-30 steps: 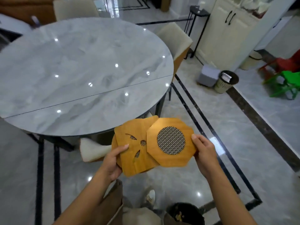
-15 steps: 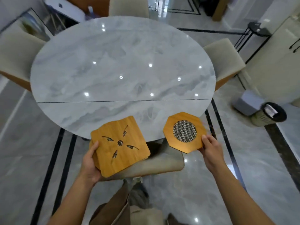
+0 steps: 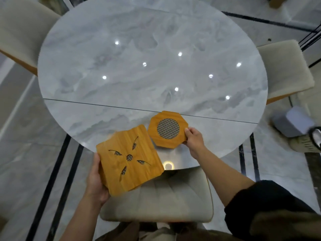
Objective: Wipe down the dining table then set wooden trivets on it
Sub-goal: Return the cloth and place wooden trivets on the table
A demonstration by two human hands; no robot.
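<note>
Octagonal honey-coloured wooden trivet with a round metal-mesh centre (image 3: pixel 168 129): held over the near part of the round grey marble-look dining table (image 3: pixel 139 75), its far edge crossing the dark seam (image 3: pixel 104 105) in the top. Cannot tell whether it touches the surface or hangs just above it.

Right hand (image 3: pixel 193 140) pinches the trivet's right edge, thumb on top. The fingers beneath are hidden.

Square wooden trivet with four leaf-shaped cut-outs and a small mesh hub (image 3: pixel 129 160): just beside the octagonal one, corners nearly meeting. It is tilted, with its far corner over the table's near rim and the rest above the cream upholstered chair (image 3: pixel 156 200). Left hand (image 3: pixel 96 181) grips its near-left edge with the thumb laid along the side. The fingers are out of sight underneath.

Judgement: the placing step has begun, and no trivet is released yet.

To do it well:
- Bring the octagonal piece down flat, not edge first.
- Seat it well in from the rim.
- Lift the thumb only once the piece rests fully.
- The top looks glossy, so set the piece down instead of sliding it.
- Keep the square piece back until the first is down, then give it its own clear spot apart from it.

Around: cream chairs at left (image 3: pixel 20 32) and right (image 3: pixel 284 70), and a grey box on the floor (image 3: pixel 291 122).
</note>
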